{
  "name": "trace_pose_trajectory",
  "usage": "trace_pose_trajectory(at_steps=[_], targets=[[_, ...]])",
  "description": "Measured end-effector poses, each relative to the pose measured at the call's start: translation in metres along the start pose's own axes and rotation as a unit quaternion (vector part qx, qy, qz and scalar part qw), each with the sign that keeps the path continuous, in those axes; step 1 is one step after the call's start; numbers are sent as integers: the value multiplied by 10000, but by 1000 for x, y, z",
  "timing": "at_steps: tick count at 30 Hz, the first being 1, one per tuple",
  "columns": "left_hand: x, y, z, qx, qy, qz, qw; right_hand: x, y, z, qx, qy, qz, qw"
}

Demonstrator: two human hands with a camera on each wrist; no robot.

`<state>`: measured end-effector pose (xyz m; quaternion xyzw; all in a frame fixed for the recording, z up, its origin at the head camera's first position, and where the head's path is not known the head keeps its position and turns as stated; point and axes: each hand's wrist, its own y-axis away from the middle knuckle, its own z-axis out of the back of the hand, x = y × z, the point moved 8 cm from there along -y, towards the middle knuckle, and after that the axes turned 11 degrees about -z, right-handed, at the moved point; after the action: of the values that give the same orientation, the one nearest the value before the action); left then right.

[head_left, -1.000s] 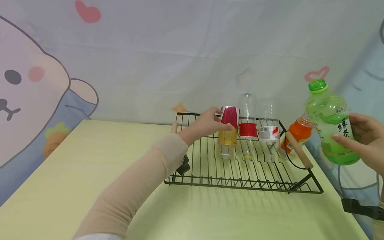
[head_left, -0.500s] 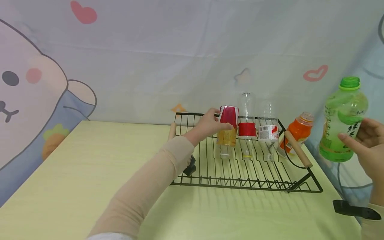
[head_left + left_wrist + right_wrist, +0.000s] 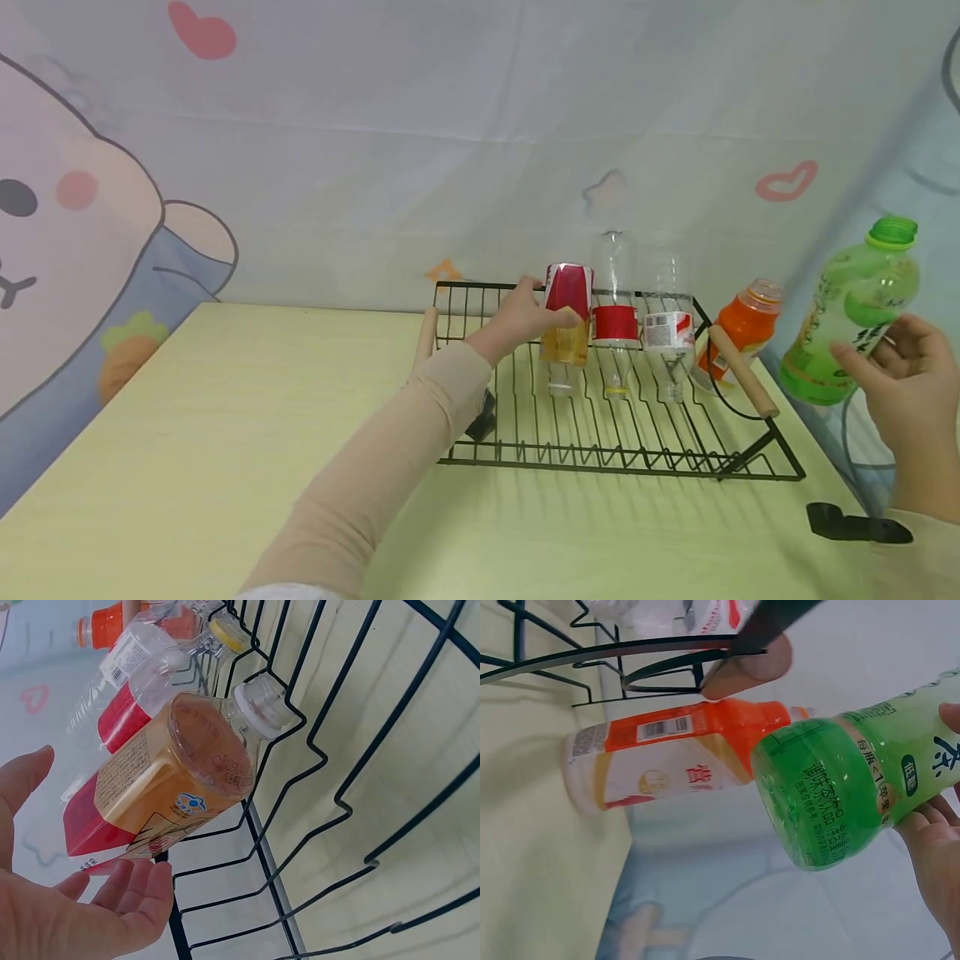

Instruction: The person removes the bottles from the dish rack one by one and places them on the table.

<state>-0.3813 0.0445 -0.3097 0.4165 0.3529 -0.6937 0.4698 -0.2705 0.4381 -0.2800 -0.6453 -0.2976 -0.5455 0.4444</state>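
In the head view, the green bottle [image 3: 851, 321] is held at three o'clock, tilted, its neck aimed at one o'clock, gripped between thumb and fingers of the right hand [image 3: 911, 400]. Two clear bottles [image 3: 617, 327] are seen upside down in the rack [image 3: 615, 468], with the red-and-amber bottle [image 3: 567, 292] at their nine o'clock.

In the left-wrist view, that bottle's neck is pointed to two o'clock; the left hand [image 3: 82, 907] is spread at seven, thumb apart.

In the right-wrist view, the orange bottle [image 3: 667, 754] is seen at the green one's nine o'clock.

green bottle [image 3: 849, 317]; red-amber bottle [image 3: 161, 776]; orange bottle [image 3: 745, 327]; black rack [image 3: 622, 471]; yellow table [image 3: 300, 400]
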Motion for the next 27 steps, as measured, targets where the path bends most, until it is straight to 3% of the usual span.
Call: trace_pose_trajectory(at_steps=[9, 17, 22, 27], targets=[[11, -7, -6, -5, 228, 172, 9996, -31, -1, 10, -690, -80, -923, 9933], [16, -10, -11, 57, 101, 314, 9994, -56, -10, 23, -817, -189, -864, 9927], [20, -10, -13, 99, 42, 473, 9988, -68, -8, 24, -849, -148, -1140, 9897], [23, -10, -17, 231, 134, 579, 9980, -68, -3, 20, -683, -632, -1320, 9869]])
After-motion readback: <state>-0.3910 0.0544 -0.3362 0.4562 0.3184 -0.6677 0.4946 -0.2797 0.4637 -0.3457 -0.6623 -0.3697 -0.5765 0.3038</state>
